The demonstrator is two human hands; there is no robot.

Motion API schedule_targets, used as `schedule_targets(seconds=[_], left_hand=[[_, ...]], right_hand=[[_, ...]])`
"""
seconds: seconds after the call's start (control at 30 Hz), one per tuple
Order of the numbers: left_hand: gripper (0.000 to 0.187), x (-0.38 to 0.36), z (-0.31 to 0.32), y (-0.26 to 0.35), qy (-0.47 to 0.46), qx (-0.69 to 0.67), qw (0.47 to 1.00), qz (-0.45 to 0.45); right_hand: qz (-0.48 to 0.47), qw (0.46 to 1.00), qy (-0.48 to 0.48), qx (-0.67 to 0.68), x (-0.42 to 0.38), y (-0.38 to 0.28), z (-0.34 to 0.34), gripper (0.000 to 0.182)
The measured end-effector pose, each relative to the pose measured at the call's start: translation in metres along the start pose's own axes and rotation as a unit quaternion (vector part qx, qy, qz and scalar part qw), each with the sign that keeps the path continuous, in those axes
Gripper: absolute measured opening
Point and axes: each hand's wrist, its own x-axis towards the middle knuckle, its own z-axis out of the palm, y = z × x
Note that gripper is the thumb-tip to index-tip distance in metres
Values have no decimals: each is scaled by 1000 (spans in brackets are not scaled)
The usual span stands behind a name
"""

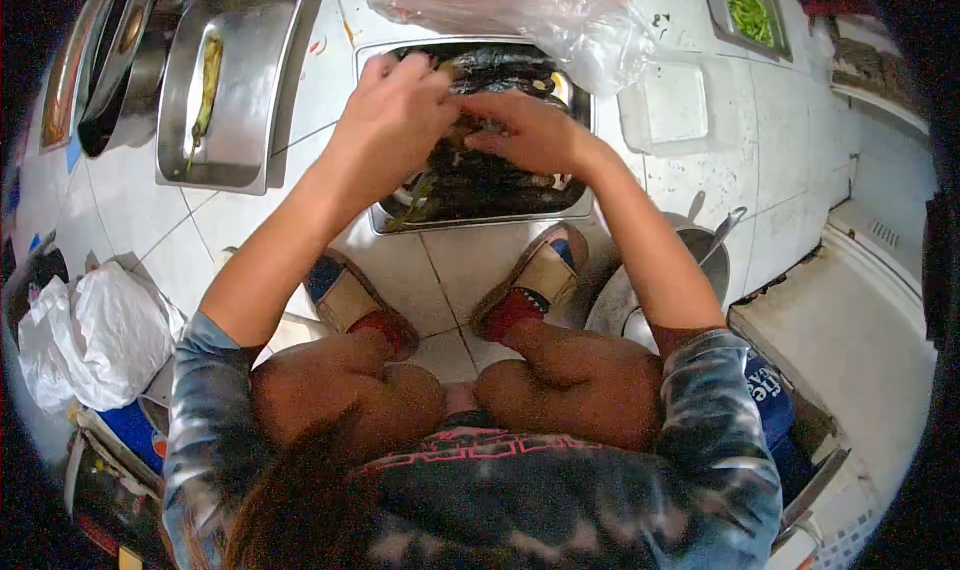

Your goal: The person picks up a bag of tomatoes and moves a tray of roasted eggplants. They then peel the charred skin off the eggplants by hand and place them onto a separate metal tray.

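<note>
A metal tray on the tiled floor is filled with dark, charred-looking long pieces. My left hand is over the tray's left part, its fingers curled; what they hold, if anything, is hidden and blurred. From the right, my right hand reaches over the middle of the tray, fingers spread apart and pointing left, close to the left hand's fingers. A green stem shows at the tray's lower left. In a second metal tray at the left lies one peeled, greenish long vegetable.
Clear plastic bags with reddish contents lie beyond the tray. A translucent container and a tray of green pieces stand right. A metal pot sits by my right leg, white bags at the left, dark pans upper left.
</note>
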Motion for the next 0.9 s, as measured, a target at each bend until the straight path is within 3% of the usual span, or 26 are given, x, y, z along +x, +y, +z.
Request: schedule_targets(seconds=[0.07, 0.17, 0.27, 0.3, 0.4, 0.43, 0.53, 0.6, 0.77, 0.9], left_hand=[[14, 11, -13, -3, 92, 22, 995, 44], [17, 28, -33, -13, 92, 3, 991, 99], [16, 48, -63, -17, -71, -47, 994, 61], [15, 51, -62, -18, -21, -96, 994, 47], [17, 49, -34, -25, 148, -304, 940, -29], [28, 43, -30, -32, 137, -368, 918, -54], [29, 21, -8, -43, 96, -350, 926, -106], [31, 10, -1, -43, 80, -339, 929, -129], [38, 10, 15, -30, 218, -353, 901, -126], [40, 17, 8, -24, 182, -423, 881, -106]], right_hand=[[29, 1000, -9, -5, -2, -20, -18, 30], [-29, 999, 17, 8, 2, -29, -39, 26], [37, 994, 84, 60, 7, -25, -42, 22], [124, 987, 78, 62, 8, -36, -47, 20], [84, 986, 132, 52, 13, -14, -39, 18], [72, 982, 160, 69, 15, -14, -37, 17], [89, 965, 193, 155, 18, -5, -33, 18], [109, 967, 193, 125, 19, -11, -40, 16], [59, 970, 190, 142, 24, -41, -46, 15], [54, 962, 247, 100, 19, -53, -43, 12]])
